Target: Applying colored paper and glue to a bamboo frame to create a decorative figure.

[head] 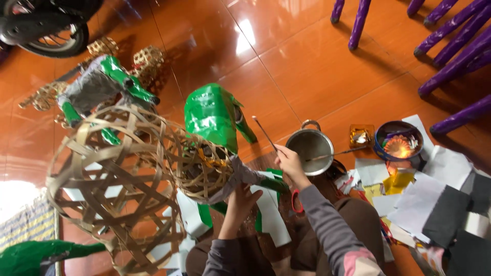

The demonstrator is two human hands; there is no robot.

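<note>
Right hand point(289, 162) is pinched tight around a thin brush point(265, 134), tip pointing up over the floor beside the steel pot point(310, 145). Left hand point(241, 199) sits half-open, fingers spread, propping the woven bamboo frame point(128, 179) from below. Green paper covers the frame's head point(210, 115); loose white, yellow and black paper sheets point(434, 199) are piled on the right.
</note>
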